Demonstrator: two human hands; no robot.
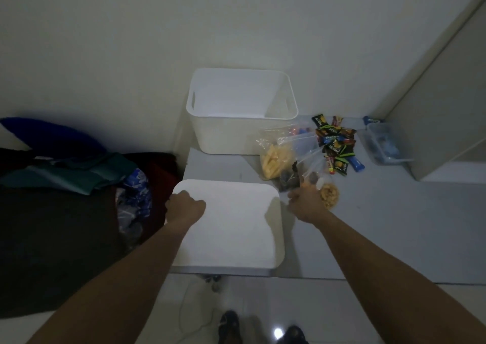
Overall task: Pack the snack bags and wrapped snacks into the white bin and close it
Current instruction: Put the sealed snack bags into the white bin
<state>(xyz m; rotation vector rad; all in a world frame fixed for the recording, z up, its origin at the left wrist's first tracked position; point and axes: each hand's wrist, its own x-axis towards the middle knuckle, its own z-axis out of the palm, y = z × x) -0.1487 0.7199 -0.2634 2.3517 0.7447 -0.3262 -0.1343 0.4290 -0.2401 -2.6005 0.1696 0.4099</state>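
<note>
Your left hand (185,203) grips the white lid (231,225) on the grey table (381,228); your right hand's (306,201) fingers are hidden. The white bin (223,133) stands at twelve o'clock against the wall (131,41).

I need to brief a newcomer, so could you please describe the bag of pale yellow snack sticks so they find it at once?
Start at the open white bin by the wall. Clear snack bags lie on the table at its front right corner. Yours is the leftmost bag, holding pale yellow sticks; its neighbours hold dark or round pieces.
</note>
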